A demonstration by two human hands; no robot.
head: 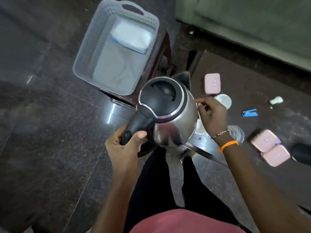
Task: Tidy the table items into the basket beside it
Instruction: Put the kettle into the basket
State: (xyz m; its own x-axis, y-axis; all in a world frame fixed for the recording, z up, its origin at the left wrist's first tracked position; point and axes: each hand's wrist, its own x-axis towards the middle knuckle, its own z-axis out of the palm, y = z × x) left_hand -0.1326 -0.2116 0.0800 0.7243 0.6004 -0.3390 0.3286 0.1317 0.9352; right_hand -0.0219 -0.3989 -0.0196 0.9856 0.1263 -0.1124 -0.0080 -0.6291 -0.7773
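Mid-transfer step, I'd say: I've got the electric kettle (168,111) off the table and in the air between table and basket (94,52), heading for the basket. My left hand (125,145) is wrapped tight round the black plastic handle, thumb over the front near the switch. My right hand (210,115) is cupped loosely against the kettle's far side, fingers curled; I can't tell if it grips anything or just steadies the body.

Kettle: rounded brushed-steel body, shiny, reflective, with a black plastic lid and spout; tilted slightly toward me. Likely slick on the metal, so the handle does the work.

Basket: grey perforated plastic, rectangular, cut-out handle at the far end, sitting on a dark wooden stool (161,64). Inside, a white soft-looking packet (133,37) at the far end; the near floor is bare.

Next move calls for swinging the kettle left and forward, then lowering it upright onto that bare near end, clear of the rim.

Still on the dark glossy table (252,101): three pink rounded-square cases (212,83), a clear glass (237,132), a white cup (223,100), a blue clip-like tool (249,113).
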